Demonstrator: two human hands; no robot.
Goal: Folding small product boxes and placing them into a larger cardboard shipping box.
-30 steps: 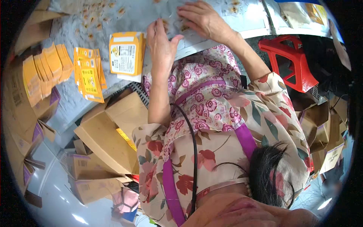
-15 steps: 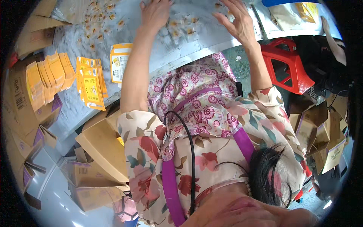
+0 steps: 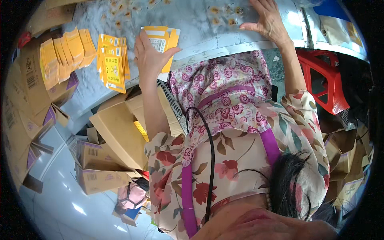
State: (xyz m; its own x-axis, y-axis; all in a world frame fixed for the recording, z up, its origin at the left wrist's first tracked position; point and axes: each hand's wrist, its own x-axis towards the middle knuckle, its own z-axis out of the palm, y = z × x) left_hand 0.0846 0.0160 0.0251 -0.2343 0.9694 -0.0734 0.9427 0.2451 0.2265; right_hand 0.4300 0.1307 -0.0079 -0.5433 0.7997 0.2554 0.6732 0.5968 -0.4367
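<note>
My left hand point(image 3: 151, 58) is on a flat yellow-and-white carton point(image 3: 161, 43) near the table's front edge. Its fingers lie along the carton's left side and the thumb stretches out across it. Whether the hand grips the card cannot be made out. At the far right my right hand point(image 3: 269, 22) is spread with nothing in it, thumb pointing left. Beside that thumb lie several small clear packets point(image 3: 216, 21) with brownish-orange contents. More small packets point(image 3: 124, 14) are scattered at the far left.
Left of the carton lie a small pile of yellow cartons point(image 3: 112, 66) and upright rows of folded yellow cartons point(image 3: 67, 54). An open brown box point(image 3: 120, 128) stands below the table edge at my left. A red stool point(image 3: 324, 82) is at my right.
My left hand has come back from the far packets onto the yellow carton, nearer to me. My right hand stays spread by the packets. The whole view has shifted.
</note>
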